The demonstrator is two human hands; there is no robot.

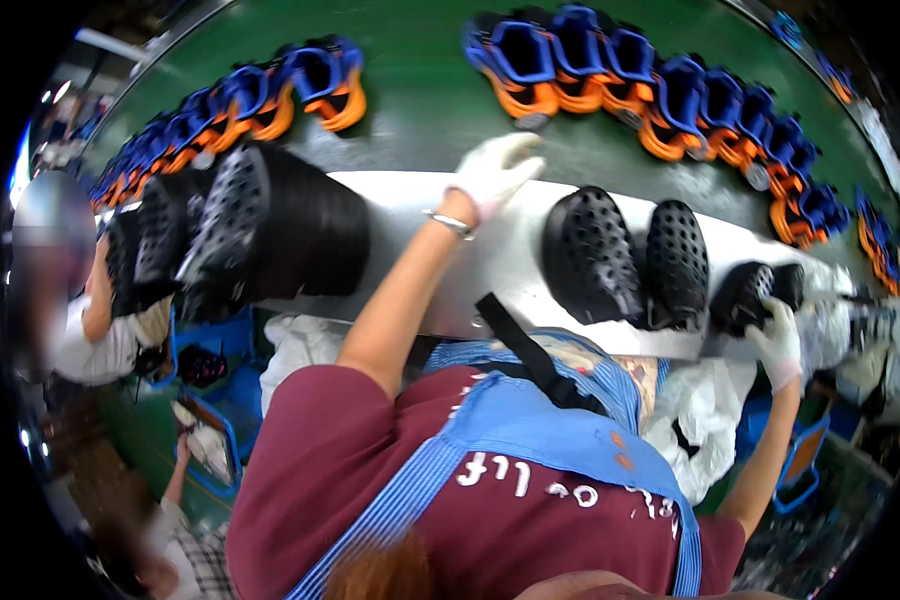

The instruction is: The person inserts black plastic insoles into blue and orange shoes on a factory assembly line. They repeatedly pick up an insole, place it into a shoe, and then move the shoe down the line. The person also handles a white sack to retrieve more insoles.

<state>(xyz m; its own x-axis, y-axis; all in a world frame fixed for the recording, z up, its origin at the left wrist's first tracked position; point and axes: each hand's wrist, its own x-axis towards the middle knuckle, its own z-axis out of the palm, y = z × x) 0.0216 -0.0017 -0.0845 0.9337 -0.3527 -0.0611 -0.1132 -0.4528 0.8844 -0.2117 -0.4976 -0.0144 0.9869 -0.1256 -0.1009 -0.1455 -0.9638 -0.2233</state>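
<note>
My left hand (498,172), in a white glove, reaches over the far edge of the white work surface toward the green belt. Its fingers are stretched out with nothing in them. Beyond the fingertips stands a blue and orange shoe (515,65), apart from the hand. At the right, my gloved right hand (778,345) has its fingers against a black perforated clog (742,298); the grip is partly hidden. Between my hands, a larger black perforated clog (592,255) and a narrower black clog (677,260) rest side by side on the white surface (495,260).
A thick stack of black perforated clogs (300,225) lies to the left. Rows of blue and orange shoes (320,85) line the green belt (410,60). Another person (85,300) is at the left. Blue chair frames (215,440) and white plastic bags (705,410) sit below the work surface.
</note>
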